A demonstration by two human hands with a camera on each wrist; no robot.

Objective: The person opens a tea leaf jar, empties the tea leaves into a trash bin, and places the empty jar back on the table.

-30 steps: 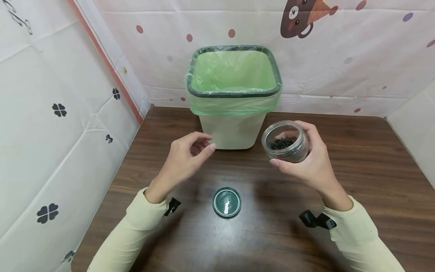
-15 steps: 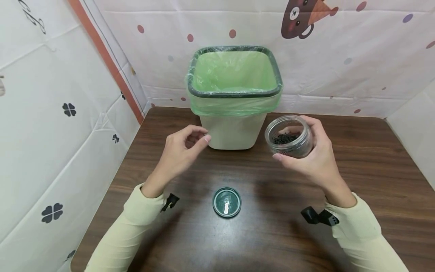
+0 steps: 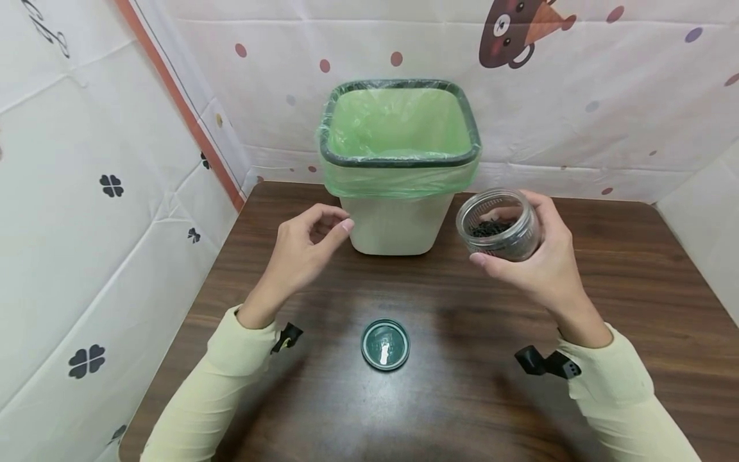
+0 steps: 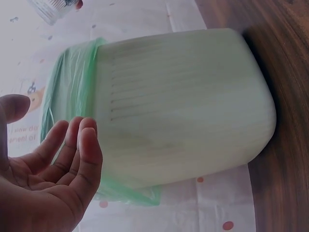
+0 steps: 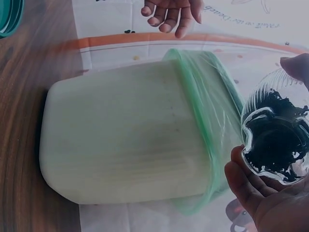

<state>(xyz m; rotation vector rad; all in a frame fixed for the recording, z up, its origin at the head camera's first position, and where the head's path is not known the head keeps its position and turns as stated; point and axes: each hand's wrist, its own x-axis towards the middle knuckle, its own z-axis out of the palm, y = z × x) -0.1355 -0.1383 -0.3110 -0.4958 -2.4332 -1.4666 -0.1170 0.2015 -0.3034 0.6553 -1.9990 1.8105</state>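
While the right hand (image 3: 543, 263) wraps its grip round the tilted glass jar (image 3: 503, 236), held up near the bin (image 3: 399, 224), the left hand (image 3: 303, 249) hovers empty, fingers loosely bent. Steadying it seems the step in hand; the next move likely calls for controlled tilting.

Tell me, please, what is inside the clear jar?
Inside the clear jar, held by the right hand, dark shreds lie loosely heaped. Anything buried within the heap is covered and cannot be seen; the fingers also hide part of the jar.
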